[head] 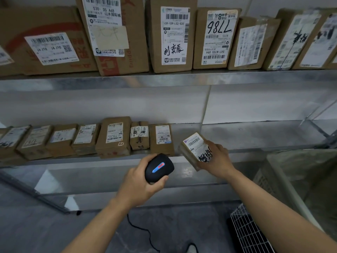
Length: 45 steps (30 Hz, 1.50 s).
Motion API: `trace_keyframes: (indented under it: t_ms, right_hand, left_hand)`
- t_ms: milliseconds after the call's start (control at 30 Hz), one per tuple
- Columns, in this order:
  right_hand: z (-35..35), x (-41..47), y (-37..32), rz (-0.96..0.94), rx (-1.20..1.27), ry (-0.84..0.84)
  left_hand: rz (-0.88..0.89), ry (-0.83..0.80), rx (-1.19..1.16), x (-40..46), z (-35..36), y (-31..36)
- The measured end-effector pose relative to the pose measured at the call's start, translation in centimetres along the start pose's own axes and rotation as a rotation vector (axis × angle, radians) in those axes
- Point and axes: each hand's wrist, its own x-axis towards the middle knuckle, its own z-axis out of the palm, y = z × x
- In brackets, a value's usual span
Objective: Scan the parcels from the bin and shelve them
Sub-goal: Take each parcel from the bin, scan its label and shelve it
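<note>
Left hand [138, 185] grips scanner [159, 168], fingers curled round it. Right hand [217, 159] holds parcel [196, 148] tilted, label up, fingers wrapped on its edge, just above the lower shelf [255, 136], right of the box row [113, 137].

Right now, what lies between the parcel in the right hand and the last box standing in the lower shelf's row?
Nothing. In the head view, only bare metal shelf shows between the held parcel, gripped by the right hand, and the last box.

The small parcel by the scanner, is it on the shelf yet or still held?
Held. The right hand grips the small parcel, tilted, above the shelf edge, beside the scanner.
</note>
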Motion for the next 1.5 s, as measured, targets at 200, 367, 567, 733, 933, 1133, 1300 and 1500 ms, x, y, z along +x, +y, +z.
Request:
trace_keyframes:
  t_ms: [200, 367, 567, 733, 933, 1133, 1300, 1500]
  right_hand:
    - [1.3, 4.2, -0.5, 0.131, 0.07, 0.02]
    - [2.4, 7.3, -0.6, 0.211, 0.117, -0.011]
    - [3.4, 11.1, -1.1, 0.27, 0.09, -0.059]
    - [3.9, 12.7, -2.2, 0.274, 0.089, -0.065]
    - [4.9, 14.2, -4.5, 0.356, 0.095, -0.087]
    - [5.9, 15.0, -6.7, 0.382, 0.096, -0.046]
    - [6.1, 14.9, -6.5, 0.369, 0.072, -0.032]
    - [3.7, 12.7, -3.9, 0.439, 0.197, 0.018]
  left_hand:
    - [-0.076, 0.076, -0.082, 2.1, 1.6, 0.2]
    - [-0.118, 0.136, -0.091, 5.3, 2.7, 0.2]
    - [-0.183, 0.14, -0.109, 8.0, 3.6, 0.0]
    - [-0.239, 0.12, -0.135, 9.0, 3.9, -0.7]
    - [-0.236, 0.065, -0.172, 11.1, 3.2, -2.6]
    - [-0.213, -0.021, -0.193, 11.9, 1.4, -5.3]
    - [-0.173, -0.089, -0.186, 13.3, 0.9, -6.2]
    - [-0.104, -0.204, -0.252, 14.9, 2.9, -5.3]
